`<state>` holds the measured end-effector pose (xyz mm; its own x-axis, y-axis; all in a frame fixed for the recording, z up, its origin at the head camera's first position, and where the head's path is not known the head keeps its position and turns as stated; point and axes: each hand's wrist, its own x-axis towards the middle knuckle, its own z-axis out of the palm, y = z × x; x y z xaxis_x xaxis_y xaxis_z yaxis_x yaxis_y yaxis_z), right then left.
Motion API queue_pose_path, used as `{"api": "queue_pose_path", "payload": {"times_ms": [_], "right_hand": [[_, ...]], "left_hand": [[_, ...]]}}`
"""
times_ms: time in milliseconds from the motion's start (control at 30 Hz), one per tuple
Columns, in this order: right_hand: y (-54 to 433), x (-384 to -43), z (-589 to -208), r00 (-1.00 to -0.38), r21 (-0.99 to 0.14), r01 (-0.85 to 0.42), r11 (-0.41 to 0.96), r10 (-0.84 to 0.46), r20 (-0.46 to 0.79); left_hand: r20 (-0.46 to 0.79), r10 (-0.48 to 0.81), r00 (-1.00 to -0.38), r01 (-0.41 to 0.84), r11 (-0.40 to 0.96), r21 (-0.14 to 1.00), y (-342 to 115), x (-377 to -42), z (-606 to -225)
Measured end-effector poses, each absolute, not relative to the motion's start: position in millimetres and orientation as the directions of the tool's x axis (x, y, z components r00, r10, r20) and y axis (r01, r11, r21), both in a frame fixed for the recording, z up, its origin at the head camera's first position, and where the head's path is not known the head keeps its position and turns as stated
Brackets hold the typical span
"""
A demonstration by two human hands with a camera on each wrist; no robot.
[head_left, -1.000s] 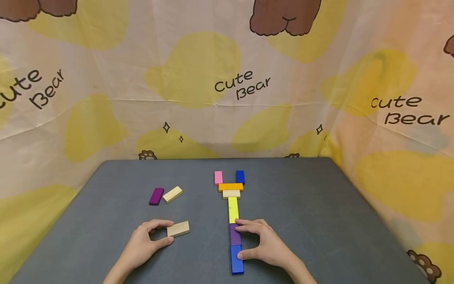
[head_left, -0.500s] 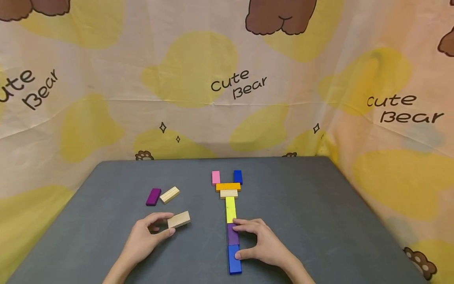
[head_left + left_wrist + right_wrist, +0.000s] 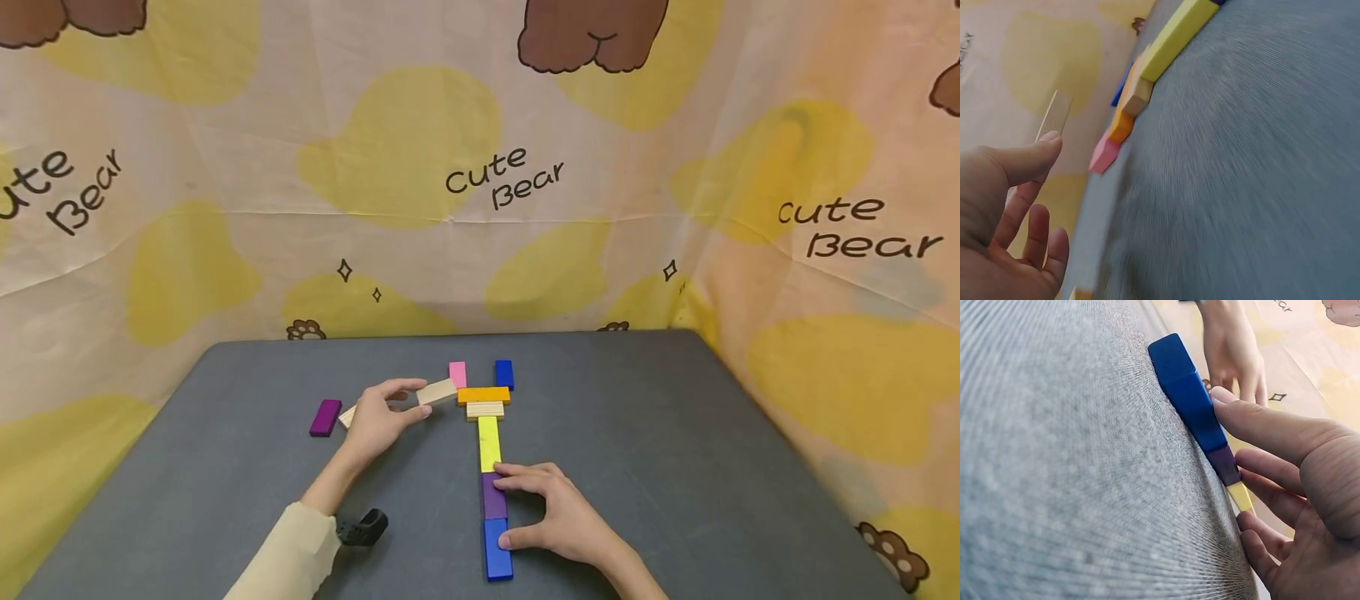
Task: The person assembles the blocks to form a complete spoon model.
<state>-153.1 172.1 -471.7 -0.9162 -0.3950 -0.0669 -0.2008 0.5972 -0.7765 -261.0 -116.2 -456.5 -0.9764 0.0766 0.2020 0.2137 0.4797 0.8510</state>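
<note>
My left hand point(image 3: 382, 421) pinches a plain wooden block point(image 3: 437, 392) between thumb and fingers. That block hangs over the table, just left of the orange block point(image 3: 483, 396), and overlaps the foot of the pink block point(image 3: 457, 372) in the head view. My right hand point(image 3: 558, 512) rests against a straight column of blocks, thumb on the near blue block point(image 3: 498, 554) and fingertips where the purple block point(image 3: 493, 498) meets the yellow block point(image 3: 488, 442). A short wooden block point(image 3: 485, 409) lies between the yellow and orange ones. The far blue block point(image 3: 504, 373) tops the right side.
At the left lies a dark purple block point(image 3: 326, 417); beside it a loose wooden block point(image 3: 347, 417) is mostly hidden by my left hand. A black band point(image 3: 363, 528) shows at the left wrist. A printed cloth point(image 3: 405, 150) hangs behind the grey table point(image 3: 675, 433).
My left hand has lifted the wooden block and carried it away from me and to the right, up to the pink and orange blocks. The right hand stays on the column.
</note>
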Motion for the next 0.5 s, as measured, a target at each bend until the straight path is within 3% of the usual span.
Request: {"api": "queue_pose_path", "payload": {"times_ms": [267, 500], "right_hand": [[172.6, -151.8, -468.5, -0.909, -0.799, -0.2, 0.568, -0.411, -0.064], [172.1, -153.1, -468.7, -0.914, -0.796, -0.177, 0.578, -0.396, -0.084]], "left_hand": [[0.162, 0.101, -0.982, 0.191, 0.545, 0.816, -73.2, -307.4, -456.8], [0.123, 0.144, -0.982, 0.184, 0.573, 0.799, -54.1, -324.0, -453.1]]}}
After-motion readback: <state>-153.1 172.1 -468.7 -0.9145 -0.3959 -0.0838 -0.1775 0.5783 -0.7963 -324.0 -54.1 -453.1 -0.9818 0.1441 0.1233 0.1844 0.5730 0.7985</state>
